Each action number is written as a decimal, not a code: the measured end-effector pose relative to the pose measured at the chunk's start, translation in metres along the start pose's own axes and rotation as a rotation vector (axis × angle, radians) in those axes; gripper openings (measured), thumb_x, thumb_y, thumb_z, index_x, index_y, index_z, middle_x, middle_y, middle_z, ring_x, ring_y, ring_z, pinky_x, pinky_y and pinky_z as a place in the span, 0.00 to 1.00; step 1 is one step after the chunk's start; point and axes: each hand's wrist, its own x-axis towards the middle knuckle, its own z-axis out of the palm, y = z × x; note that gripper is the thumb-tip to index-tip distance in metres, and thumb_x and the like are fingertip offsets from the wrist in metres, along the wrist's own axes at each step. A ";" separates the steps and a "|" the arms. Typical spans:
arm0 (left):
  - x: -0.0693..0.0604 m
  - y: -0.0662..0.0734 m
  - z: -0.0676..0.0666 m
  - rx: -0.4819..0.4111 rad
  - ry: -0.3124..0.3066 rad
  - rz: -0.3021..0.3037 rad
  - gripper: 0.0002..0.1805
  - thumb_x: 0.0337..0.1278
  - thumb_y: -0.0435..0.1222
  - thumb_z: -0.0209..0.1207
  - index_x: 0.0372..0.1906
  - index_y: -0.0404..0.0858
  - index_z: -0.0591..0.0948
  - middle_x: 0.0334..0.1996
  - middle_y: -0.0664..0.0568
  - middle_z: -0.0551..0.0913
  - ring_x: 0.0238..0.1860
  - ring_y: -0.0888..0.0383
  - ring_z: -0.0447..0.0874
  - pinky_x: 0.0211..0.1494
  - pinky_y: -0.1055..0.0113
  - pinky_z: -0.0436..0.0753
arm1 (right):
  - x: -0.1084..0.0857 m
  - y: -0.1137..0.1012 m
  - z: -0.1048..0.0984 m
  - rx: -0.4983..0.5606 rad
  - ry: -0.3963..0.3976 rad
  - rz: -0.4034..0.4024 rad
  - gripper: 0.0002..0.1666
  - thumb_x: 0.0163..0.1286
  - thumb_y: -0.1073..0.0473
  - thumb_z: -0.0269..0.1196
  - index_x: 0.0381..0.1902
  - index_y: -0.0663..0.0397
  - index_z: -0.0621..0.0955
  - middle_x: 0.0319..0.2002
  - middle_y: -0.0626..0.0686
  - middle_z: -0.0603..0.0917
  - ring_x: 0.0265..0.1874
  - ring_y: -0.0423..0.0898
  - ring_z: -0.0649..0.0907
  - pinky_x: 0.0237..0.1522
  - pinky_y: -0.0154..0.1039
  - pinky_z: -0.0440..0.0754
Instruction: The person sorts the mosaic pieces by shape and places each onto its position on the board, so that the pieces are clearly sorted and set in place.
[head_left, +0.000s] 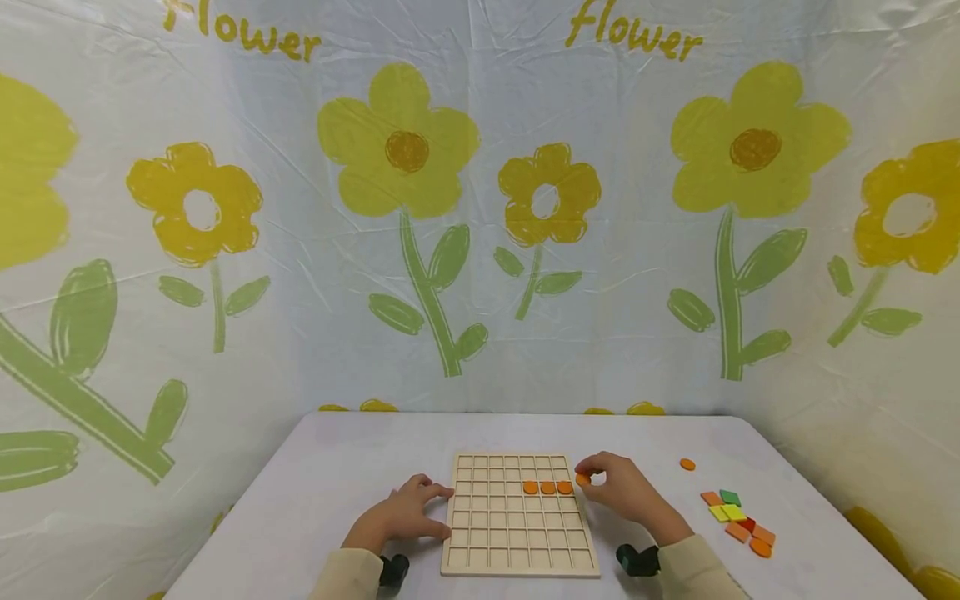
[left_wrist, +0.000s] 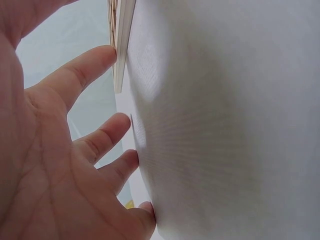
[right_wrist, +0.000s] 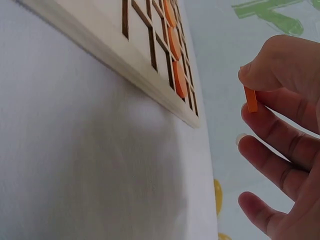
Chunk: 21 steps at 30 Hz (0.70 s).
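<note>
The right grip (head_left: 626, 493) pinches an orange disc (head_left: 582, 480) just off the two o'clock edge of the grid board (head_left: 498, 522); the left grip (head_left: 405, 512), fingers spread, touches its nine o'clock edge. A light hold and steadied board should help keep the disc level.

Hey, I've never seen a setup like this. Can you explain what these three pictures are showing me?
There's no machine here, just someone working bare-handed. The wide picture is taken from the head, looking forward and down; the other two are taken from the wrists. On the table lies a wooden grid board with three orange discs in one row. The left hand touches the board's edge, and the right hand pinches another orange disc. More loose pieces lie off to the right.
</note>
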 end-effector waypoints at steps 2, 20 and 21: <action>-0.001 0.001 0.000 -0.001 0.001 -0.002 0.36 0.43 0.53 0.70 0.62 0.49 0.77 0.63 0.41 0.67 0.65 0.38 0.66 0.66 0.26 0.54 | 0.000 -0.003 0.001 0.027 0.001 -0.003 0.12 0.56 0.61 0.70 0.40 0.49 0.85 0.41 0.46 0.83 0.45 0.48 0.80 0.50 0.52 0.80; -0.002 0.002 0.002 -0.011 0.007 -0.015 0.36 0.42 0.53 0.70 0.61 0.49 0.77 0.63 0.40 0.67 0.66 0.36 0.65 0.66 0.27 0.52 | 0.004 -0.015 0.014 0.094 -0.011 -0.082 0.12 0.58 0.60 0.70 0.42 0.51 0.86 0.42 0.46 0.85 0.45 0.46 0.81 0.50 0.51 0.80; -0.002 0.002 0.002 -0.011 0.008 -0.015 0.36 0.42 0.53 0.70 0.61 0.49 0.77 0.64 0.40 0.66 0.66 0.36 0.65 0.66 0.27 0.52 | 0.004 -0.015 0.015 0.093 -0.011 -0.094 0.12 0.58 0.60 0.70 0.41 0.51 0.86 0.42 0.46 0.85 0.44 0.46 0.81 0.50 0.51 0.80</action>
